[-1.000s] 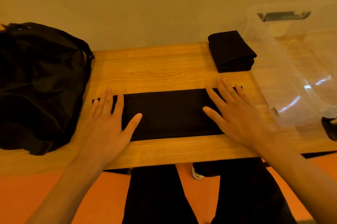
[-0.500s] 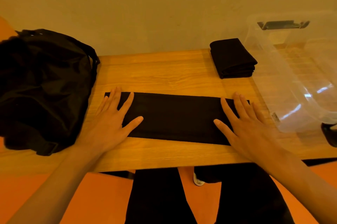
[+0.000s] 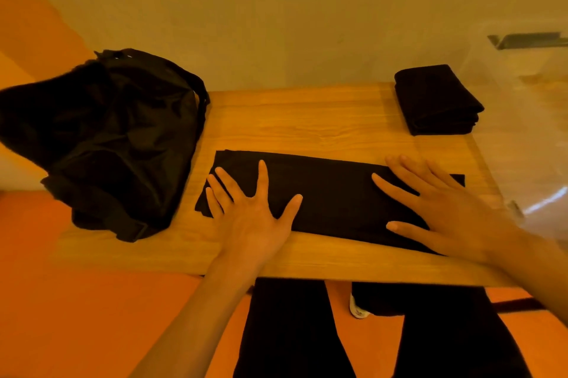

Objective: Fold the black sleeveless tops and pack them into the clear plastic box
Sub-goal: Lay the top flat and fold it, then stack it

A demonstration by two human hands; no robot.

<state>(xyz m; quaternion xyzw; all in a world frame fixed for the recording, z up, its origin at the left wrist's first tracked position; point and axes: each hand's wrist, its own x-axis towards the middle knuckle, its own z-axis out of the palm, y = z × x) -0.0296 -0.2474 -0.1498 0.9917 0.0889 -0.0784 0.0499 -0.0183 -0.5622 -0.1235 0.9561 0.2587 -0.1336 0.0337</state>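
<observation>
A black top [image 3: 332,193], folded into a long flat strip, lies across the wooden table [image 3: 307,119]. My left hand [image 3: 252,211] presses flat on its left end with the fingers spread. My right hand [image 3: 442,205] lies flat on its right end, fingers straight. A stack of folded black tops [image 3: 436,101] sits at the table's far right corner. The clear plastic box [image 3: 534,119] stands at the right edge of the view, partly cut off.
A large black bag [image 3: 113,138] slumps on the table's left end and overhangs it. A wall runs right behind the table. My black-trousered legs [image 3: 292,331] are below the front edge, over an orange floor.
The view has swung left, so everything sits further right in frame. Both hands stay flat on the strip's ends; the left hand's fingers are now spread wider.
</observation>
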